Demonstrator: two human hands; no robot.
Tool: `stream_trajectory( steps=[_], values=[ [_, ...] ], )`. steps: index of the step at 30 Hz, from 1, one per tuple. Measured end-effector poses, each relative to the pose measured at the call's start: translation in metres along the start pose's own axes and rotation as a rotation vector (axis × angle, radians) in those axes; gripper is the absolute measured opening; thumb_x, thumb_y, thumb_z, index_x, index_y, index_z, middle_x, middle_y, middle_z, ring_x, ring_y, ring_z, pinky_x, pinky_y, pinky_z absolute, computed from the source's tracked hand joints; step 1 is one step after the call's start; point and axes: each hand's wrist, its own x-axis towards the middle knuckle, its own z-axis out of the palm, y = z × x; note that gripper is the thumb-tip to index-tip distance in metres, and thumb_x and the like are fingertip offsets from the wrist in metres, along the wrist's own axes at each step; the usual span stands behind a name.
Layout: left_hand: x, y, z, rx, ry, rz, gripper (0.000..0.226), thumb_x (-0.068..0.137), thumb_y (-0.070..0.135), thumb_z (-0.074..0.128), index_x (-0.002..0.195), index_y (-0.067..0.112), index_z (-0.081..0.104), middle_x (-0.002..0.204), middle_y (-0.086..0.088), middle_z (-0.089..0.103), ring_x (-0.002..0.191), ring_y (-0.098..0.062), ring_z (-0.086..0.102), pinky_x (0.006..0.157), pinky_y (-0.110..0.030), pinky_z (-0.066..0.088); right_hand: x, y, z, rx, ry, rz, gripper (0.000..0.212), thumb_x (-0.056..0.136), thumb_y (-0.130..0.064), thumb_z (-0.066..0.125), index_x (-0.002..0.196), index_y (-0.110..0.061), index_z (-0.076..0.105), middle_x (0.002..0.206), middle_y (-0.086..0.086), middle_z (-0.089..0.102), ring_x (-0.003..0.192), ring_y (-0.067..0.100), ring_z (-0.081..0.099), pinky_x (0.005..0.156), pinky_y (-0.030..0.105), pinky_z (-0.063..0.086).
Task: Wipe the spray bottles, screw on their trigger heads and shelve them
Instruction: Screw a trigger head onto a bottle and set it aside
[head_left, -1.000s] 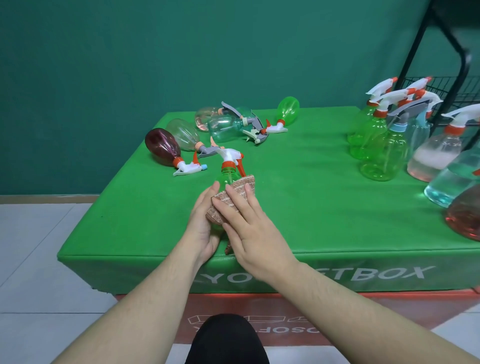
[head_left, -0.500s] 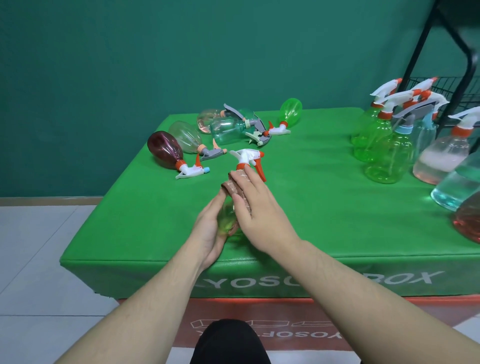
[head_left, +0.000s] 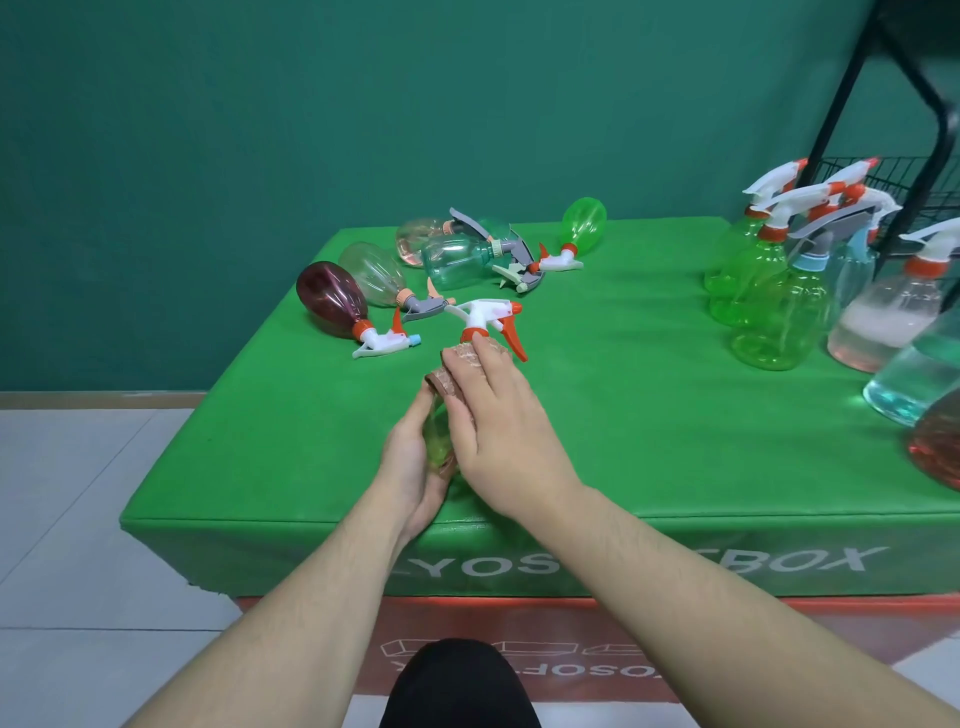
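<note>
Green spray bottle (head_left: 438, 441) tilted between both hands | left hand (head_left: 413, 470) cups its base | right hand (head_left: 498, 421) presses brown cloth (head_left: 457, 371) on its shoulder, fingers fairly straight

Plain dark green wall (head_left: 260, 130) all the way across the back, with a light wood-colored baseboard (head_left: 93, 399) along the bottom. Floor (head_left: 62, 519) is pale gray tile with thin grout lines. There's a table (head_left: 597, 415) covered in bright green cloth, white lettering on its front edge. A black metal rack (head_left: 935, 130) stands at the far right. Lighting looks soft and even.
</note>
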Motion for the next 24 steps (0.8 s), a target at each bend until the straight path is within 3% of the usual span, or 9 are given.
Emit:
stream_trajectory(
  steps=[5,7,9,14,16,21,24],
  values=[
    [-0.003,0.002,0.004,-0.028,0.018,-0.031,0.050,0.105,0.052,0.046,0.120,0.013,0.073,0.120,-0.011,0.075,0.103,-0.021,0.076,0.085,-0.035,0.058,-0.019,0.004,-0.003,-0.097,-0.075,-0.064,0.057,0.102,-0.045,0.021,0.157,-0.029,0.029,0.169,0.002,0.011,0.155,0.034,0.008,0.123,0.058,0.015],
    [-0.003,0.002,0.004,-0.044,0.019,-0.033,0.059,0.099,0.059,0.051,0.124,0.009,0.070,0.121,-0.015,0.075,0.109,-0.025,0.074,0.091,-0.038,0.056,-0.026,0.007,-0.004,-0.132,-0.092,-0.100,0.056,0.104,-0.044,0.020,0.158,-0.031,0.025,0.170,0.000,0.007,0.156,0.032,0.002,0.124,0.057,0.012],
    [-0.003,0.001,0.003,-0.066,0.029,-0.018,0.070,0.088,0.063,0.058,0.130,0.007,0.067,0.123,-0.017,0.073,0.114,-0.028,0.072,0.098,-0.042,0.054,-0.032,0.009,-0.003,-0.154,-0.091,-0.142,0.053,0.106,-0.041,0.023,0.158,-0.032,0.025,0.170,0.000,0.008,0.156,0.033,0.004,0.124,0.056,0.015],
    [0.004,-0.003,-0.004,-0.107,0.024,0.021,0.114,0.057,0.063,0.093,0.147,0.008,0.051,0.133,-0.022,0.067,0.122,-0.035,0.067,0.095,-0.045,0.060,-0.040,0.015,0.000,-0.100,-0.081,-0.206,0.053,0.104,-0.026,0.037,0.156,-0.033,0.028,0.169,-0.002,0.012,0.155,0.036,0.007,0.121,0.055,0.025],
    [0.007,-0.004,-0.006,-0.120,0.015,0.039,0.120,0.050,0.059,0.098,0.148,0.007,0.050,0.134,-0.022,0.066,0.123,-0.037,0.066,0.100,-0.047,0.057,-0.041,0.018,0.000,-0.071,-0.080,-0.205,0.055,0.103,-0.023,0.037,0.156,-0.033,0.028,0.169,-0.003,0.010,0.156,0.034,0.004,0.121,0.054,0.027],
    [0.009,-0.004,-0.008,-0.151,-0.015,0.052,0.112,0.053,0.053,0.099,0.144,0.005,0.055,0.132,-0.023,0.067,0.124,-0.037,0.065,0.110,-0.051,0.050,-0.039,0.013,0.002,-0.002,-0.065,-0.155,0.052,0.104,-0.031,0.033,0.156,-0.036,0.030,0.169,-0.008,0.008,0.156,0.026,-0.003,0.123,0.050,0.024],
    [0.004,-0.003,-0.007,-0.165,0.000,0.013,0.081,0.078,0.051,0.080,0.140,0.003,0.060,0.132,-0.022,0.067,0.126,-0.034,0.064,0.114,-0.049,0.045,-0.036,0.005,0.005,0.045,-0.027,-0.126,0.052,0.103,-0.035,0.035,0.154,-0.036,0.034,0.169,-0.008,0.011,0.156,0.023,-0.004,0.125,0.044,0.017]
  ],
)
